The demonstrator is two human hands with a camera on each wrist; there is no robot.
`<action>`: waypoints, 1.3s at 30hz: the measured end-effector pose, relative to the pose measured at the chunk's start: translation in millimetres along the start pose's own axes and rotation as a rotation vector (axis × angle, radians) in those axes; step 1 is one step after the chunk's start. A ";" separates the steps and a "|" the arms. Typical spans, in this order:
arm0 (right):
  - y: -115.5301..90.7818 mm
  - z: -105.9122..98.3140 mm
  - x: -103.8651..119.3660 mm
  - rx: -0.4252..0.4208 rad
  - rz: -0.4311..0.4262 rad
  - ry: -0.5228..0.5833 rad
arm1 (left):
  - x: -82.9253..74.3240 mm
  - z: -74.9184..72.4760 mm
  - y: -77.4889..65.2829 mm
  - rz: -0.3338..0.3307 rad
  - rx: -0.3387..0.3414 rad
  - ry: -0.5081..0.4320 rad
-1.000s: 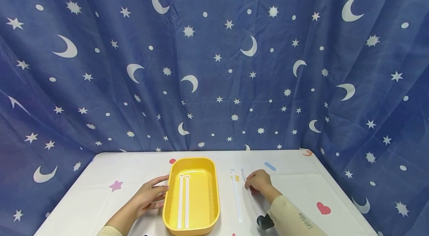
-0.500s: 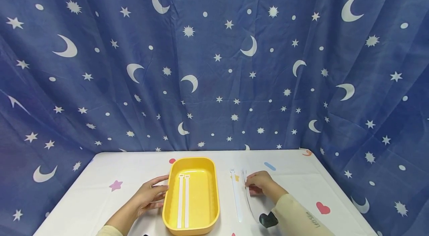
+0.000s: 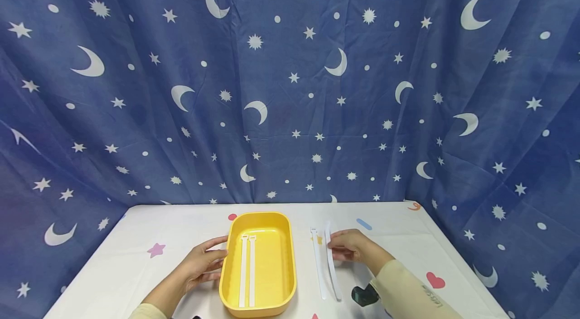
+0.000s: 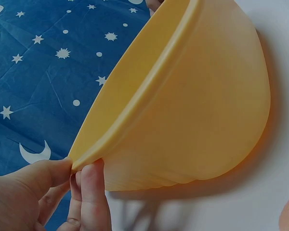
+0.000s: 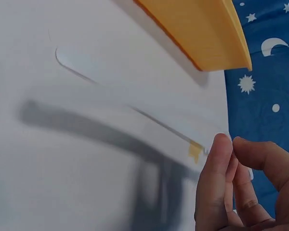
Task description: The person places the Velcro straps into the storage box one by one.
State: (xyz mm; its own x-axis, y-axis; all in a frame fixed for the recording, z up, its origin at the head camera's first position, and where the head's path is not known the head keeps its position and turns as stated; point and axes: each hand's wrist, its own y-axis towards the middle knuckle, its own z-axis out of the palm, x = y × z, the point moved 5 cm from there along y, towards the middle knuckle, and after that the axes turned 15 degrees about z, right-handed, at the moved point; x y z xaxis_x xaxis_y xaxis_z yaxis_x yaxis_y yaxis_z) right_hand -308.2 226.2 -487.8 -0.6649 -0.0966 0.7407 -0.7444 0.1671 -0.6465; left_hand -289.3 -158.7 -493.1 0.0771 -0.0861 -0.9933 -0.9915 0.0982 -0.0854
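Note:
My left hand [image 3: 201, 263] pinches the left rim of a yellow tray [image 3: 275, 273], thumb on top and fingers beneath it in the left wrist view. Inside the tray, two white straps with slotted heads, a left one [image 3: 243, 273] and a right one [image 3: 252, 273], lie lengthwise side by side. To the tray's right, my right hand [image 3: 355, 246] holds another white strap [image 3: 332, 273] between thumb and fingertips near its far end. That strap is raised and slightly bowed, blurred in the right wrist view. Just left of it, one more strap [image 3: 319, 268] lies flat on the table.
A white tablecloth with coloured shapes covers the table [image 3: 399, 258]. Behind it hangs a blue curtain [image 3: 290, 107] with moons and stars. A dark device [image 3: 364, 296] is at the right wrist.
My right hand has lifted the strap and turned its broad face into view, shifting slightly left toward the flat strap. The left hand and the tray have stayed put.

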 end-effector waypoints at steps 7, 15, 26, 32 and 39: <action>-8.1 2.8 2.6 0.032 0.026 0.024 | 0.2 -0.4 -0.2 -0.005 -0.014 -0.001; -16.6 10.8 1.6 0.130 0.010 0.087 | 0.3 -0.3 0.8 -0.001 -0.007 0.000; -31.4 19.4 4.8 0.196 0.000 0.108 | 1.1 -0.1 0.3 -0.002 0.018 -0.014; -38.8 25.8 8.8 0.221 -0.012 0.095 | 1.1 -0.2 0.8 -0.005 -0.005 -0.007; -45.8 34.2 13.6 0.219 0.001 0.068 | 0.6 0.1 0.8 -0.005 -0.022 0.002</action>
State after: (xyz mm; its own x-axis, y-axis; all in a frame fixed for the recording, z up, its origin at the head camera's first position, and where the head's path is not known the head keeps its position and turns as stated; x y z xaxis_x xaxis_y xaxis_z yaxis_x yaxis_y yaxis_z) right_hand -285.3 183.6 -454.4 -0.6654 -0.0292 0.7459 -0.7443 -0.0506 -0.6659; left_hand -290.1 -158.5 -493.8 0.0816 -0.0882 -0.9928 -0.9932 0.0756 -0.0883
